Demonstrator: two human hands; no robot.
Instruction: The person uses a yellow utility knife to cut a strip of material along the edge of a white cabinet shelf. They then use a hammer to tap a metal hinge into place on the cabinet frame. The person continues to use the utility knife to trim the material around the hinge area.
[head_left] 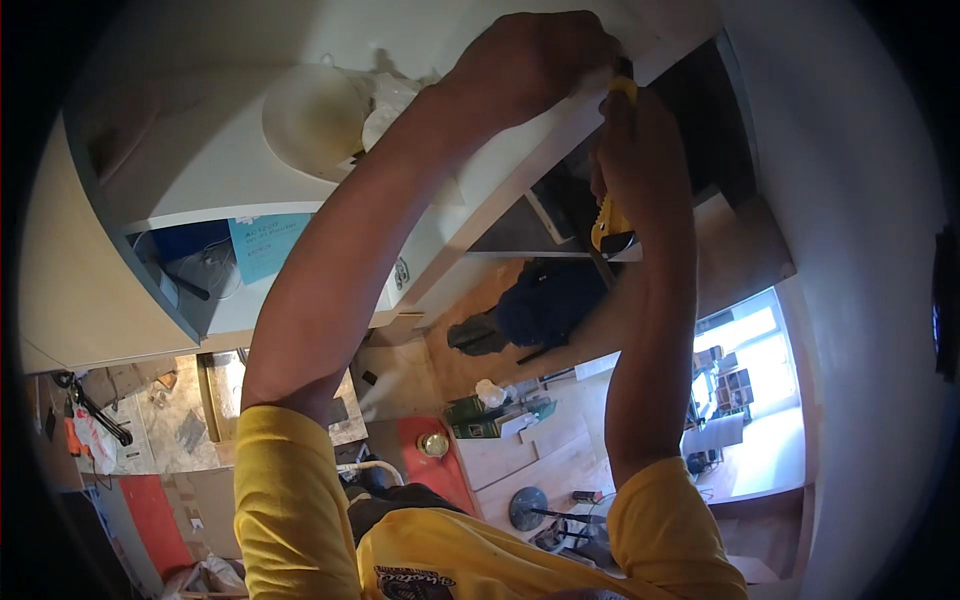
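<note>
Both my arms reach up to the edge of a white cabinet panel (490, 205). My right hand (640, 140) is closed around a long yellow-and-black tool (610, 228) that looks like a utility knife. Its ridged yellow body and black end show below the hand, and a yellow part with a dark tip sticks out above. Close to that tip, my left hand (540, 60) is closed at the panel's edge. Its fingertips are turned away, so what they pinch is hidden. A round, pale, stained dish (315, 122) and a crumpled white plastic bag (390, 105) lie beside my left forearm.
An open compartment holds a turquoise box (268, 247) and cables. Dark blue cloth or a bag (550, 305) lies beyond the panel. Far below are a pedestal fan (530, 508), a red surface with a round golden object (432, 443), and a bright window (752, 345). A bare wall (860, 300) rises at right.
</note>
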